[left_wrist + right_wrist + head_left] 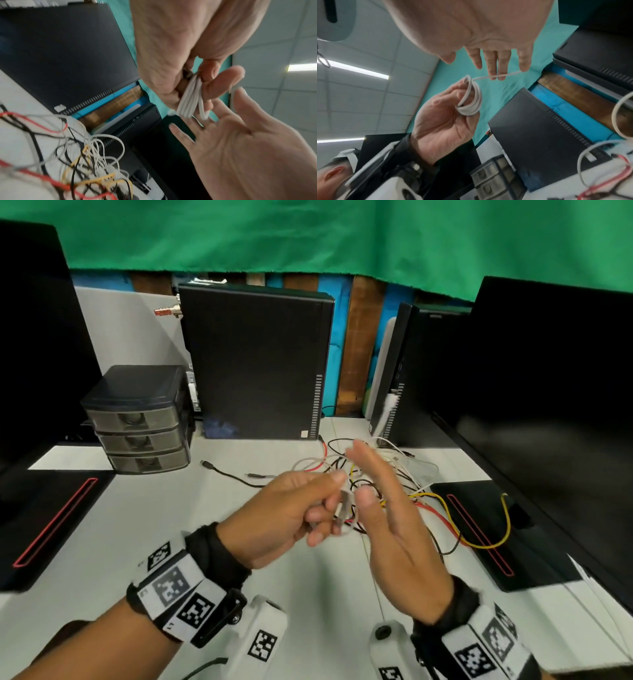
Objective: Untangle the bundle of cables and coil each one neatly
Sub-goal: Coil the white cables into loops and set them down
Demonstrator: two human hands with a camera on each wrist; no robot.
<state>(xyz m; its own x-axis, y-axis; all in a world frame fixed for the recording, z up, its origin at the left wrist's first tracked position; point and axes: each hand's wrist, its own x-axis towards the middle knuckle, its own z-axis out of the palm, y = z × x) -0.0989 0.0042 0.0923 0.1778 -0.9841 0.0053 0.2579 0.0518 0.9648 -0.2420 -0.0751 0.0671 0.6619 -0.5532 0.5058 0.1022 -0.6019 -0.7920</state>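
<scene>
no words, brand names or numbers can be read in any of the three views. the only signs are black-and-white square code patterns on the wrist bands [178, 594] at 7 o'clock and [486, 648] at 5 o'clock in the head view, and on the white camera housings [262, 642] beside them. a small pale sticker [304, 434] sits low on the computer case [257, 361], too blurred to read.
</scene>
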